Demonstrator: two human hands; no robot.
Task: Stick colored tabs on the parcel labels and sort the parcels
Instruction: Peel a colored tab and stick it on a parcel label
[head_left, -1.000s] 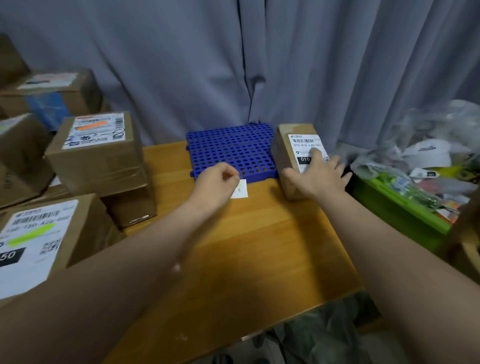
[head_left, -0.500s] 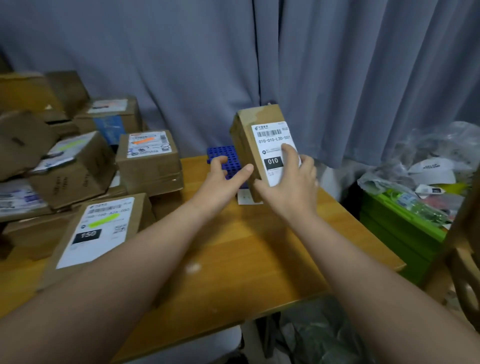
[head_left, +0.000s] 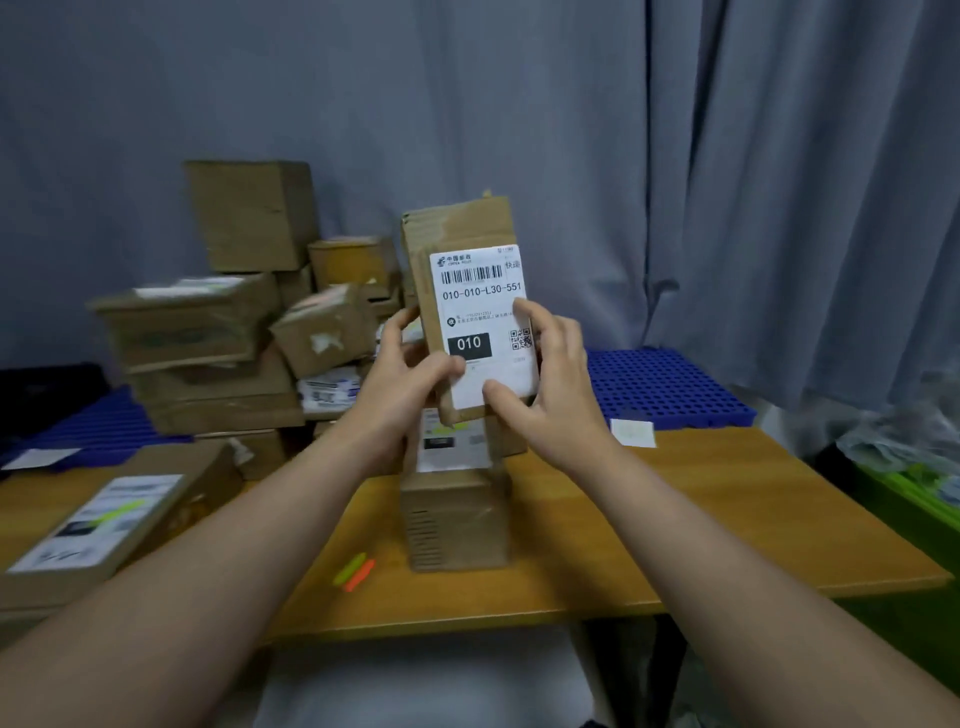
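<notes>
I hold a small brown parcel (head_left: 467, 228) upright in the air over the wooden table (head_left: 727, 519), its white label (head_left: 480, 301) reading 010 facing me. My left hand (head_left: 400, 384) grips its left edge, thumb on the label's lower left. My right hand (head_left: 545, 384) grips the right edge, thumb pressing the label's bottom. Below it stands another labelled parcel (head_left: 457, 514) on the table. A yellow-green and an orange tab (head_left: 356, 570) lie on the table near the front. A white tab sheet (head_left: 632, 432) lies by the blue grid mat (head_left: 670, 384).
A pile of several brown parcels (head_left: 234, 332) fills the table's left and back left. A flat labelled parcel (head_left: 104, 519) with a green tab lies at the front left. A green bin (head_left: 914, 499) with plastic bags stands to the right. A grey curtain hangs behind.
The parcel was picked off the blue mat by my right hand, then raised higher and brought left, now held with both hands. My view has swung left toward the pile.
</notes>
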